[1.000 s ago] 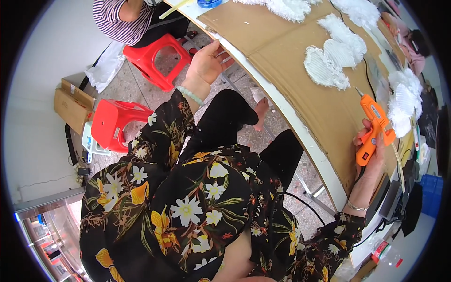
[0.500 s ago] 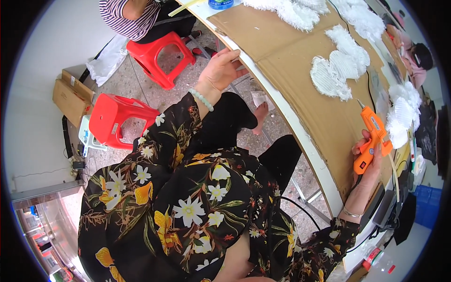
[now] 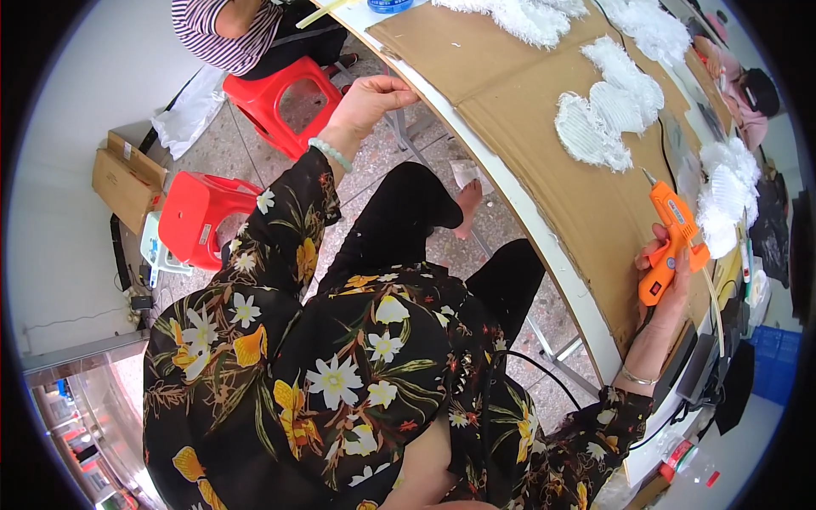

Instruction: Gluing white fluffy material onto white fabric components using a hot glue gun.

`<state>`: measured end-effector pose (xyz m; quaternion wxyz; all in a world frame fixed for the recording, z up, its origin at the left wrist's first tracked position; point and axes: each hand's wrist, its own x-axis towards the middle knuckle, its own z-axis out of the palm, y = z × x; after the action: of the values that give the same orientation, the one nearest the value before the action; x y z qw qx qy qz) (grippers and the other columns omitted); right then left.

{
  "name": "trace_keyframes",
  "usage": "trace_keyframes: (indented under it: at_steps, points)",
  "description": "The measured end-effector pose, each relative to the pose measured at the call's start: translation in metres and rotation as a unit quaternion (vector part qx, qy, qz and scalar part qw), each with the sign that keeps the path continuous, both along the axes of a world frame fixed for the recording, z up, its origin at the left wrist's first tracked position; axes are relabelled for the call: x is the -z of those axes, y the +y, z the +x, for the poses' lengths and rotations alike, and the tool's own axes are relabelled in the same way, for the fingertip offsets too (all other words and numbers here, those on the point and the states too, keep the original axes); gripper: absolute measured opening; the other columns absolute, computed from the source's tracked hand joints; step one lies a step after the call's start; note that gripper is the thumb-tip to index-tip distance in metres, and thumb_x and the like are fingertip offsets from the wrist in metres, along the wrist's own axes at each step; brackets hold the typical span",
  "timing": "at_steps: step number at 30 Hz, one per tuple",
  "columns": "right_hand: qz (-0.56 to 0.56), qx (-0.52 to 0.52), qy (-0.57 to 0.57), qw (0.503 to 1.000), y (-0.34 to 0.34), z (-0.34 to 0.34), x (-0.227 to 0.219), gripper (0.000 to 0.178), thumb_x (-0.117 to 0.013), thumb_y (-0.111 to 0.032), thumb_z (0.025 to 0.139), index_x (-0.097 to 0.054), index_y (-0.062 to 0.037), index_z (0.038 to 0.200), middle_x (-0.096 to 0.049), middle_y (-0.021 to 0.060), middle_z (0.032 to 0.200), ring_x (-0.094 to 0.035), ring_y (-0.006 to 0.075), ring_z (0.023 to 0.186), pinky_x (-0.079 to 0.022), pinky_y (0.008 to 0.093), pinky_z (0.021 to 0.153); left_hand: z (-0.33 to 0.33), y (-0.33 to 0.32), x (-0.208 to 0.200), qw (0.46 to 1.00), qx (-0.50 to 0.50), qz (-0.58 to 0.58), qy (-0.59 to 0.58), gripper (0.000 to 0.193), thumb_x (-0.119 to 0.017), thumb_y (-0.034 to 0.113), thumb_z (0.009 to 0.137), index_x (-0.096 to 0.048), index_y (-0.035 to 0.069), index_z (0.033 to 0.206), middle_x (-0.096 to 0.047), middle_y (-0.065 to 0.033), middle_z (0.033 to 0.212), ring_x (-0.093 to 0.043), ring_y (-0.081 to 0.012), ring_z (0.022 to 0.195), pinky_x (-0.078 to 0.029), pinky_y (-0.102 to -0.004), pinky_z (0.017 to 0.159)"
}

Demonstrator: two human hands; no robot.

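Right hand [image 3: 667, 276] is wrapping its fingers around the handle of an orange glue gun [image 3: 671, 208] with printed labels, nozzle pointing toward white fluffy pieces [image 3: 625, 102] on cardboard [image 3: 510, 102] near the tabletop's [image 3: 557, 276] right corner, while left hand [image 3: 367, 104] is bunching fingertips at its front edge, pinch unclear.

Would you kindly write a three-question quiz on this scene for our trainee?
1. What colour is the glue gun in the right hand: (a) blue, (b) orange or (c) green?
2. Fill in: the white fluffy piece nearest the gun's nozzle lies on brown ____.
3. True or false: the left hand is at the edge of the white table.
Key: 1. b; 2. cardboard; 3. true.
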<state>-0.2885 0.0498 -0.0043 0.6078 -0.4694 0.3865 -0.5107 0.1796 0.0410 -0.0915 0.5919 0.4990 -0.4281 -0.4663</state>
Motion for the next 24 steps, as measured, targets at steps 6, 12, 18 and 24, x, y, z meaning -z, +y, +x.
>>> trace_keyframes:
  at_steps: [6, 12, 18, 24]
  points:
    - [-0.006, 0.005, 0.0, 1.0, -0.002, 0.003, 0.001, 0.047, -0.046, -0.037, 0.092, -0.05, 0.0025, 0.117, -0.059, 0.0111, 0.09, -0.053, 0.0141, 0.07, -0.043, 0.0251, 0.061, 0.009, 0.003, -0.016, 0.997, -0.039, 0.066, 0.022, 0.016, -0.061, 0.011, 0.084, -0.065, -0.002, 0.093, -0.066, -0.0069, 0.086, -0.063, -0.0164, 0.082, -0.049, -0.0302, 0.077]
    - [-0.001, -0.012, -0.003, 1.0, 0.0, 0.0, -0.001, 0.047, -0.044, -0.038, 0.093, -0.049, 0.0019, 0.119, -0.058, 0.0107, 0.096, -0.052, 0.0135, 0.072, -0.043, 0.0255, 0.062, 0.002, -0.004, -0.033, 0.978, -0.149, 0.098, 0.111, 0.019, -0.051, 0.011, 0.088, -0.06, -0.002, 0.099, -0.063, -0.0106, 0.092, -0.061, -0.0215, 0.088, -0.049, -0.0355, 0.079]
    - [-0.011, -0.015, 0.003, 1.0, 0.004, 0.011, -0.008, 0.049, -0.044, -0.039, 0.093, -0.049, 0.0024, 0.119, -0.058, 0.01, 0.094, -0.052, 0.013, 0.072, -0.043, 0.0248, 0.063, -0.005, -0.017, -0.033, 0.956, -0.214, 0.124, 0.156, 0.016, -0.056, 0.017, 0.084, -0.061, 0.001, 0.087, -0.062, -0.0063, 0.082, -0.059, -0.0187, 0.076, -0.047, -0.0346, 0.07]
    - [0.003, 0.011, 0.02, 1.0, 0.001, 0.009, -0.004, 0.052, -0.044, -0.041, 0.093, -0.05, 0.0045, 0.117, -0.057, 0.0086, 0.081, -0.049, 0.0131, 0.067, -0.041, 0.0239, 0.061, -0.011, -0.018, -0.038, 0.948, -0.246, 0.123, 0.163, 0.018, -0.055, 0.02, 0.084, -0.06, 0.003, 0.086, -0.061, -0.0054, 0.077, -0.058, -0.0179, 0.07, -0.045, -0.0324, 0.066]
